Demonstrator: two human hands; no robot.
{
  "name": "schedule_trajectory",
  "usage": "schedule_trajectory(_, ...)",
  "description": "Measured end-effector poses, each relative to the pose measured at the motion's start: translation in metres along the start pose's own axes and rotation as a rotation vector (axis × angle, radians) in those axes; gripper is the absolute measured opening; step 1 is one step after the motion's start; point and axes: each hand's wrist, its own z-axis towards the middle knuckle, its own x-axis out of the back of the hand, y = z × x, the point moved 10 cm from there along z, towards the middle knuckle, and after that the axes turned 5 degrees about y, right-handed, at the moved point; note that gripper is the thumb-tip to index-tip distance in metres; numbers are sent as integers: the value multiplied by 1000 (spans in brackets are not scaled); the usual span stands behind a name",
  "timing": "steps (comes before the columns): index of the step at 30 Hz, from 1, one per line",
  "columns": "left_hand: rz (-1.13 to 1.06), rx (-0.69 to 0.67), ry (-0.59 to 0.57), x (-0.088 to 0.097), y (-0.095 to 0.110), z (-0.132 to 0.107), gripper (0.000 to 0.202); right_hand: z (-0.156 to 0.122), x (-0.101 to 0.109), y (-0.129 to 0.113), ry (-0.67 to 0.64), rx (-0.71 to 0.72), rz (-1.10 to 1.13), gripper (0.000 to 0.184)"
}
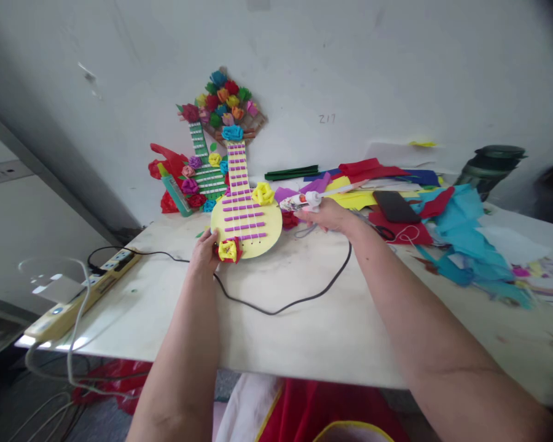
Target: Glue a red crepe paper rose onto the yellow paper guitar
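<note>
A yellow cardboard guitar-shaped craft [273,228] stands tilted on the table, with purple strips, white strings and crepe-paper flowers. My left hand [205,253] grips its lower left edge, beside a yellow-and-red paper flower [228,250]. In my right hand [329,215] is a white hot glue gun [297,201], with a pale glue stick poking out behind. Its front end points left, close to the craft's right edge; I cannot tell whether it touches. A yellow paper flower [263,193] sits just above there. A black cord [276,312] loops below the craft.
Behind stand a green flowered craft [211,178], a paper bouquet [230,101] and a green glue bottle [175,193]. A power strip [92,288] lies left. To the right are coloured paper sheets [368,169], a phone [396,206], scissors [385,232] and a dark bottle [491,169].
</note>
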Motion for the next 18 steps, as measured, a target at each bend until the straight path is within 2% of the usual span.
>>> schedule_trajectory(7, 8, 2, -1, 1, -1, 1, 17, 2, 3, 4, 33, -21, -24, 44)
schedule_trajectory(18, 8, -10, -17, 3, -2, 5, 20, 0, 2, 4, 38, -79, -55, 37)
